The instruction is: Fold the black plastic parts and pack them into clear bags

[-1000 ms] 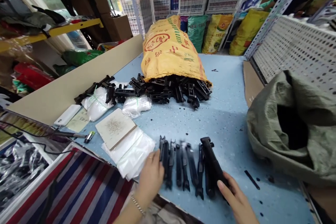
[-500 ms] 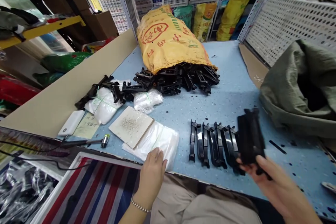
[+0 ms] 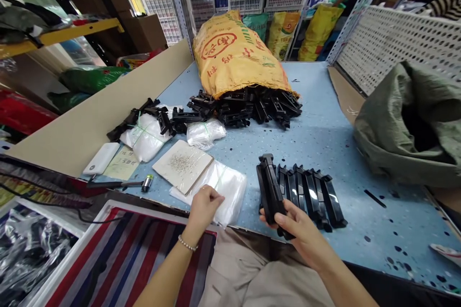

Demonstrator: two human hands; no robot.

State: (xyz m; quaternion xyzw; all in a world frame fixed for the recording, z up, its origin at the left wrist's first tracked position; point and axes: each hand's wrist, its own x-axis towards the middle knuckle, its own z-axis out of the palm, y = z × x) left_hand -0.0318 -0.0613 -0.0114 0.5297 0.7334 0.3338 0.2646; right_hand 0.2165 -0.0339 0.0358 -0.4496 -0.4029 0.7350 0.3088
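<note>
My right hand [image 3: 293, 223] is closed round a small bundle of long black plastic parts [image 3: 269, 184], held tilted above the table's near edge. Just right of it, more black plastic parts [image 3: 309, 194] lie side by side in a row. My left hand [image 3: 203, 208] is at the near side of a stack of clear plastic bags [image 3: 230, 187], its thumb and fingers pinched together on the top bag's edge. A square beige tile [image 3: 182, 165] with grit on it lies partly over the stack. Part of the row is hidden behind the held bundle.
A big yellow woven sack [image 3: 241, 57] spills black parts [image 3: 234, 112] at the back. Tied bag bundles [image 3: 146, 136], a white power bank-like block [image 3: 101, 158] and a hammer-like tool [image 3: 124, 183] lie left. A green cloth sack [image 3: 414, 129] stands right.
My right hand has carried the black parts left, from the row's right end to its left end. My left hand has shifted slightly up and left, its fingers now pinched.
</note>
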